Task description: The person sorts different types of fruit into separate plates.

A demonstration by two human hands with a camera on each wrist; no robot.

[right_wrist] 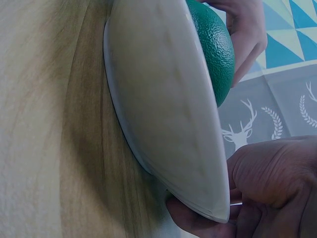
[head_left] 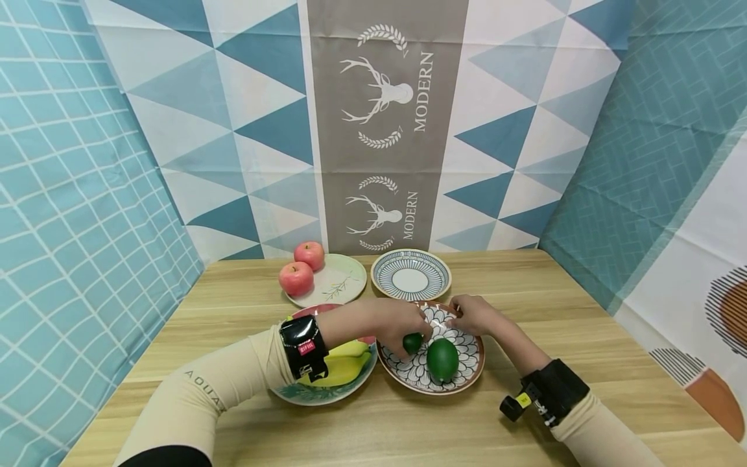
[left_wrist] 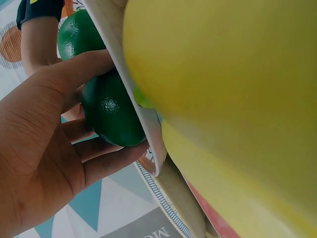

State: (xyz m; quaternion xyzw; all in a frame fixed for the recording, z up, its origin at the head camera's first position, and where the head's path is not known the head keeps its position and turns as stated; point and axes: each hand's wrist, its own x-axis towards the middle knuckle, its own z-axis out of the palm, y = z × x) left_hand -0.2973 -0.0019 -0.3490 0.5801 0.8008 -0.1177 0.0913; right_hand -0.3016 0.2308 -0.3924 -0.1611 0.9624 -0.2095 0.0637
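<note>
My left hand reaches over the petal-patterned plate and holds a dark green oval fruit at the plate's left side. In the left wrist view the thumb and fingers curl round this fruit. Beside it in the plate lies another dark green oval fruit, larger in the head view, with pebbly skin. My right hand grips the brown rim at the plate's far right. In the right wrist view its fingers are under the edge of the plate's pale outside.
Left of the petal plate, a red-and-green plate holds yellow bananas, partly hidden under my left forearm. Behind stand a pale leaf-patterned plate with two red apples and a blue-striped plate. Patterned cloths enclose the wooden table.
</note>
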